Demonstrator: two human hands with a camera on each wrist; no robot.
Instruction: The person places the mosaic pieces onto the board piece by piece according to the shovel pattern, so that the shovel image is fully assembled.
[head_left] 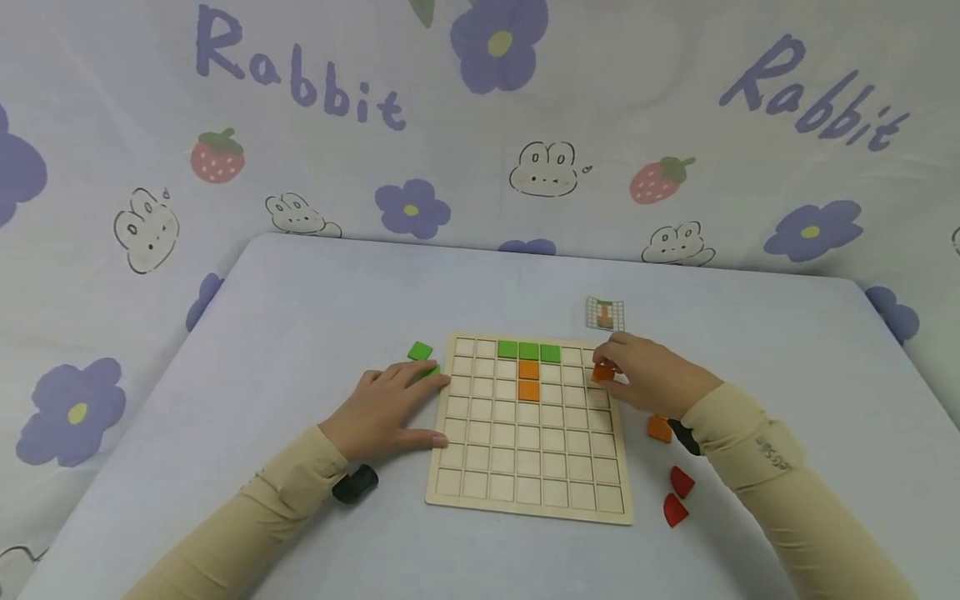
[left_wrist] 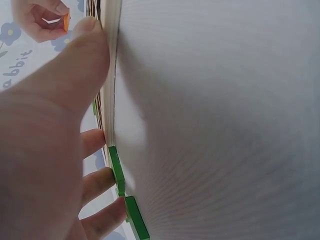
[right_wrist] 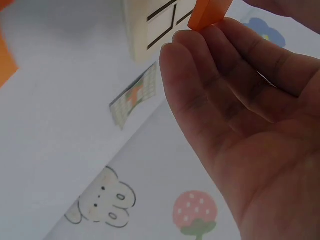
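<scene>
RH [head_left: 651, 375] pinching orange pc [head_left: 602, 374], LH [head_left: 384, 410] splayed, touching brd [head_left: 528, 460]

Pale table [head_left: 360, 292], grid board [head_left: 527, 437], card [head_left: 604, 315], red pieces [head_left: 675, 511]

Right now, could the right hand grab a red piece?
Probably not yet: the right hand pinches an orange piece it would likely need to release first, though both red pieces lie uncovered beside the board.

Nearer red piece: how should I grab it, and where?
Once the right hand releases its orange piece, I'd come from above and pinch the nearer red piece by its left and right edges; it lies flat on the table with the other red piece close beyond.
</scene>
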